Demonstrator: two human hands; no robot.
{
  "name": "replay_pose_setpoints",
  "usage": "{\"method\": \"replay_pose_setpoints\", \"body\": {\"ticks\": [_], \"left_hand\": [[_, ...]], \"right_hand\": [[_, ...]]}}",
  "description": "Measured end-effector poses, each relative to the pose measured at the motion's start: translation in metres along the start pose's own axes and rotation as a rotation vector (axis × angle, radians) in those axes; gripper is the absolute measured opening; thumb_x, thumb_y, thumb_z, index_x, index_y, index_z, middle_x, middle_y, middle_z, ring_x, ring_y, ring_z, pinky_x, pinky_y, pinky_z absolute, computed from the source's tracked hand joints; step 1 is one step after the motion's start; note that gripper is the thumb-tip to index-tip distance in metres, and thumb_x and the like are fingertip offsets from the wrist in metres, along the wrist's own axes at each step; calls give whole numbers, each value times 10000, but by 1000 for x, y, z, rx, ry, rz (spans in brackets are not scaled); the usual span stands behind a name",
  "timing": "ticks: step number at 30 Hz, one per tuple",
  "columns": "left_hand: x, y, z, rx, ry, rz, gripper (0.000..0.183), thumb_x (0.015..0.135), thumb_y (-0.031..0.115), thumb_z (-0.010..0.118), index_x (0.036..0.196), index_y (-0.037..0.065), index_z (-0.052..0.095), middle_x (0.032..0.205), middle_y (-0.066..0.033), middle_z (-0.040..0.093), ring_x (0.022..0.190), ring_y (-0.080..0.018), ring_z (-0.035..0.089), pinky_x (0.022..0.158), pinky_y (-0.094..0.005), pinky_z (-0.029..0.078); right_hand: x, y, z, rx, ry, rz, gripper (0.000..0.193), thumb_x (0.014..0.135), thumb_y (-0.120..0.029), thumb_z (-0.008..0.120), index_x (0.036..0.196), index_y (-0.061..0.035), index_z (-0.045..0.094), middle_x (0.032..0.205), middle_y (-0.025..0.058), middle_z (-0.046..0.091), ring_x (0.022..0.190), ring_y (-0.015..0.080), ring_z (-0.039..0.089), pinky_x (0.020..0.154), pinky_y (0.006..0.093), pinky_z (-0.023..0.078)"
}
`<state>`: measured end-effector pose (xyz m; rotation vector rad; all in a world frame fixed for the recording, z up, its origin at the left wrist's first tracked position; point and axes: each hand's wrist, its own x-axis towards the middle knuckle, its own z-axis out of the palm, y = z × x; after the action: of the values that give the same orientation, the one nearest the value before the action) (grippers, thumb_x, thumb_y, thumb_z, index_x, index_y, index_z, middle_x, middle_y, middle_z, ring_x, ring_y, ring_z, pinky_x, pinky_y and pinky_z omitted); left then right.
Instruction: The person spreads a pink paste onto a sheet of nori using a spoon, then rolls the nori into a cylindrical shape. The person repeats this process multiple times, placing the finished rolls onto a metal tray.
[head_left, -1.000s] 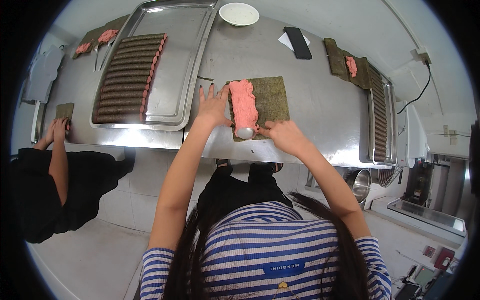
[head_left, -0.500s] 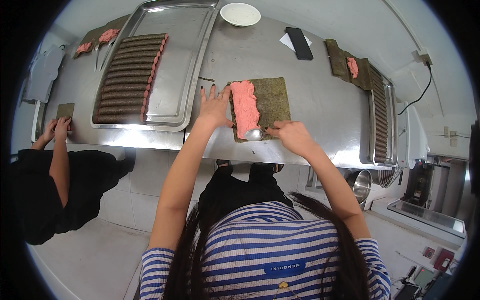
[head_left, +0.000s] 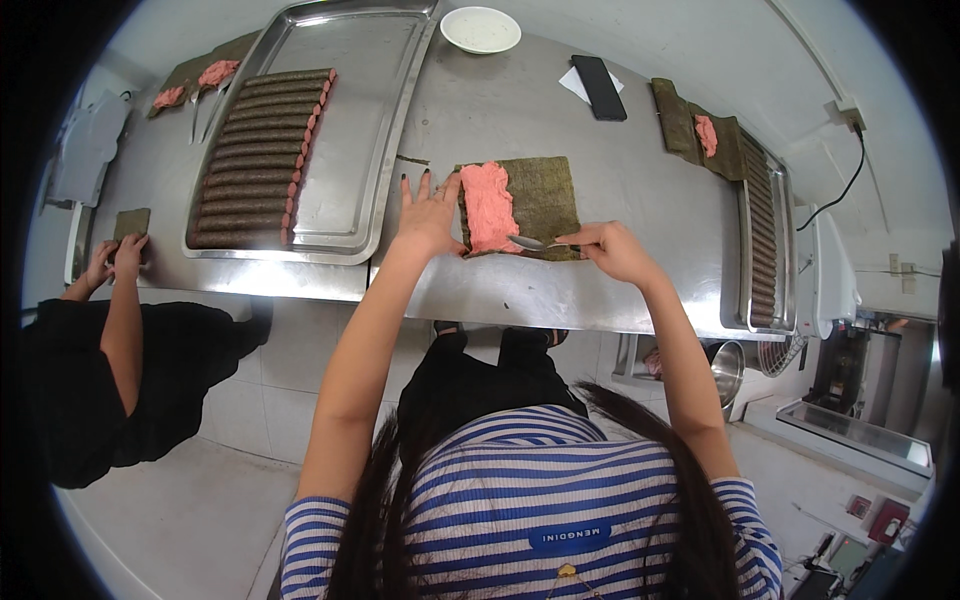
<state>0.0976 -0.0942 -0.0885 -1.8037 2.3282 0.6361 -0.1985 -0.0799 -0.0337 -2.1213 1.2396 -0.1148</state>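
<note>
Currently, right hand (head_left: 612, 250) grips a spoon (head_left: 530, 243), tip at pink paste (head_left: 489, 206); left hand (head_left: 428, 215), released, flat beside seaweed sheet (head_left: 545, 195).

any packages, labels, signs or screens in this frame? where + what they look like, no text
Phone: far side of the steel table, flat dark rectangle, screen off.
Paper slip: under the phone's left edge, white, roughly square.
Shirt label: on the striped top at the bottom of the view, dark blue oval patch.
No packages or signs clearly visible.
</note>
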Motion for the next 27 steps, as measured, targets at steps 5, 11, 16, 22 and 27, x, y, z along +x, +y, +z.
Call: {"method": "replay_pose_setpoints", "body": {"ticks": [5, 11, 16, 22, 27], "left_hand": [[-1, 0, -1, -5, -5, 2, 1250, 565, 395, 864, 1506, 87, 102, 1501, -127, 348, 1437, -361, 173, 1146, -587, 47], [1, 0, 1, 49, -18, -9, 1261, 545, 434, 865, 1500, 66, 128, 1537, -77, 292, 1440, -351, 172, 1147, -587, 40], [-1, 1, -2, 15, -12, 6, 1265, 557, 404, 865, 1507, 78, 95, 1507, -126, 336, 1440, -360, 162, 1144, -591, 45], [2, 2, -1, 48, -29, -16, 1275, 546, 441, 869, 1504, 73, 112, 1537, -75, 294, 1438, -348, 179, 1145, -589, 56], [1, 0, -2, 15, -25, 2, 1275, 554, 411, 867, 1508, 81, 89, 1519, -119, 314, 1441, -360, 159, 1146, -590, 55]], "right_hand": [[10, -1, -3, 59, -29, 50, 441, 757, 55, 486, 1100, -115, 704, 783, 131, 641, 680, 226, 613, 672, 343, 480], [17, -9, -2, -163, 42, 76, 374, 775, -3, 526, 1071, -132, 714, 832, 105, 662, 725, 267, 629, 688, 381, 488], [15, -23, 17, -399, 72, 59, 366, 783, -31, 518, 1061, -166, 714, 903, 59, 659, 800, 301, 634, 702, 434, 498], [7, -35, 21, -472, -4, 20, 405, 755, -15, 500, 1059, -174, 715, 877, 69, 637, 815, 290, 642, 698, 427, 511], [-2, -42, 24, -542, -39, -25, 386, 754, -21, 514, 1037, -180, 723, 900, 68, 649, 820, 282, 652, 702, 403, 523]]}}
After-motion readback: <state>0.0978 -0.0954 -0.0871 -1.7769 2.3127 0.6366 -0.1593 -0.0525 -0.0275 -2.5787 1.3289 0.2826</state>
